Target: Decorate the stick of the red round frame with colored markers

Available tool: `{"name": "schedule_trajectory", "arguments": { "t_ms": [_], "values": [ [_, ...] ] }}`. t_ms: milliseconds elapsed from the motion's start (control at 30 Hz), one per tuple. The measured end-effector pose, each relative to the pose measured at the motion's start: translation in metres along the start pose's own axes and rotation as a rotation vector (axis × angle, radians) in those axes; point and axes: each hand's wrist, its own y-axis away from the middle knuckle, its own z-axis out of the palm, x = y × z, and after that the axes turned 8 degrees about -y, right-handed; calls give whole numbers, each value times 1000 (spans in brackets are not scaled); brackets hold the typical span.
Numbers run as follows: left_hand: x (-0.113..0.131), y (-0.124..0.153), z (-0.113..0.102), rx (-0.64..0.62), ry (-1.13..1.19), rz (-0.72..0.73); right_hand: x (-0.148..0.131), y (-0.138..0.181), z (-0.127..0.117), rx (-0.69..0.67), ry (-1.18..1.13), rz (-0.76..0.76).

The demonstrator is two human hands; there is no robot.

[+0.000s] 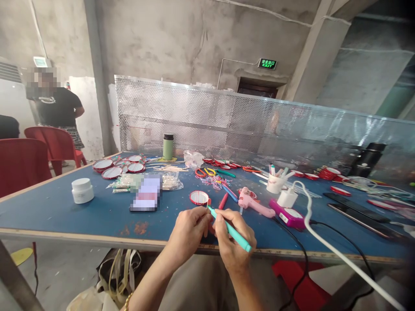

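Observation:
My right hand [236, 237] grips a teal marker pen [231, 231] like a writing tool, its tip pointing up and left toward my left hand. The fingers of my left hand [189, 229] are pinched together around a small, thin piece with a reddish tip [209, 202]; most of it is hidden, so its kind is unclear. Just beyond both hands lies a round red-rimmed disc [199, 198] with a pale face. To its right are a red marker [223, 201] and a blue marker [230, 193] on the table.
A pink glue gun [254, 203], purple power strip [287, 214] and white cable [308, 203] occupy the right. Left are a phone [145, 194], white jar [82, 191] and stacked red-rimmed discs [112, 172]. A perforated metal screen [194, 112] borders the blue table [106, 216]. A person [58, 106] stands far left.

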Motion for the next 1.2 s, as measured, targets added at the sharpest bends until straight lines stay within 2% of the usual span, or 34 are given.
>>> {"name": "schedule_trajectory", "arguments": {
  "t_ms": [700,933,1200],
  "values": [
    [1,-1,0,4,5,2,0,-1,0,5,7,-8],
    [0,-1,0,-8,30,-1,2,2,-1,42,19,36],
    [0,-2,0,-7,26,-7,0,0,0,21,21,-2]
  ]
}}
